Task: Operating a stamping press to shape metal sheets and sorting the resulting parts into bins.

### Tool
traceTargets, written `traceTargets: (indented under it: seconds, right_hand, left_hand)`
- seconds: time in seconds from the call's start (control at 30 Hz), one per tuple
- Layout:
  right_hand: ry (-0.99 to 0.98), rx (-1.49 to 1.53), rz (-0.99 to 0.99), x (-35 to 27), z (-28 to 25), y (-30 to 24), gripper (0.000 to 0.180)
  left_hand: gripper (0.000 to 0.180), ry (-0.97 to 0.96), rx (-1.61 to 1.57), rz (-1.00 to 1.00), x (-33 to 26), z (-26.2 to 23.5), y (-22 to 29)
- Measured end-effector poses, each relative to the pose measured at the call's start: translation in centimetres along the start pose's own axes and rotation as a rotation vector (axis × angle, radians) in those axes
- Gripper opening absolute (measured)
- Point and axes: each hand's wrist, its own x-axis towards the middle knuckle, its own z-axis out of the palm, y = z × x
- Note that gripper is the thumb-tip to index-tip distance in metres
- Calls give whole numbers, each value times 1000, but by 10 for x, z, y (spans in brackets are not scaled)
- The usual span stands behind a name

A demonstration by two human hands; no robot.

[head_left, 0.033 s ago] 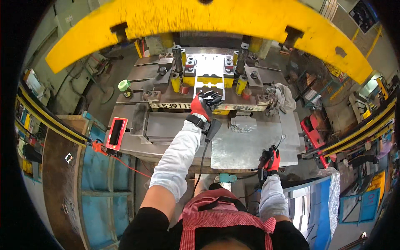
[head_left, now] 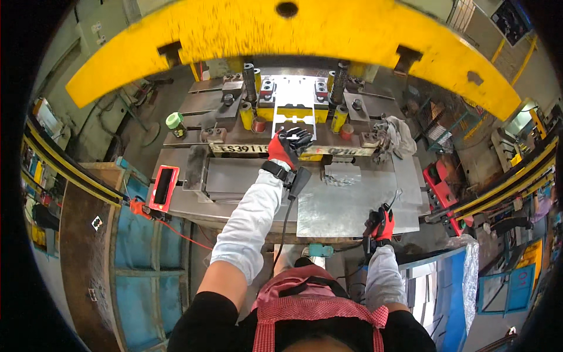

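Note:
My left hand [head_left: 291, 144], in a red and black glove, reaches to the near end of a bright metal sheet [head_left: 295, 91] lying in the press die [head_left: 246, 149]. Its fingers are stretched out across the sheet's near edge. My right hand [head_left: 380, 224], gloved alike, is curled low over the right part of a flat grey metal plate [head_left: 346, 205]. A thin, bent, wire-like tool [head_left: 397, 196] sticks up from its fingers; the grip is partly hidden. Between the hands, small flat metal pieces [head_left: 343, 174] lie on the plate.
A yellow press beam [head_left: 281, 32] arches overhead across the far side. Guide posts [head_left: 250, 82] and yellow cylinders [head_left: 339, 119] flank the sheet. Left are a green-lidded jar [head_left: 175, 124] and a red-framed phone-like device [head_left: 164, 188]. Grey rags [head_left: 399, 138] lie right, near a red bin [head_left: 440, 185].
The yellow beam sits slightly lower in the picture than before. Both my hands and the metal sheet show no visible movement.

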Motion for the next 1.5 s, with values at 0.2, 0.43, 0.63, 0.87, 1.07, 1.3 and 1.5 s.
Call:
traceTargets:
  seconds: [0.2, 0.43, 0.63, 0.87, 1.07, 1.3, 1.5]
  right_hand:
    - [85, -93, -49, -2, 6, -1, 27]
    - [101, -87, -68, -9, 17, -5, 31]
    - [63, -54, -22, -2, 19, 4, 39]
    - [56, -327, -202, 5, 5, 0, 28]
    - [-403, -454, -173, -15, 187, -39, 37]
    - [-990, -899, -48, 94, 318, -44, 20]
    - [-909, -503, 209, 17, 277, -50, 29]
  left_hand:
    - [51, -20, 14, -41, -1, 2, 2]
    - [54, -232, 14, -42, -2, -13, 2]
    - [52, -253, 98, 37, 14, -41, 9]
    - [43, -108, 18, -18, -6, -10, -2]
    - [47, -253, -23, -28, -43, -41, -3]
    - [42, -152, 357, 93, -83, -39, -21]
    - [29, -99, 2009, 687, -200, -126, 39]
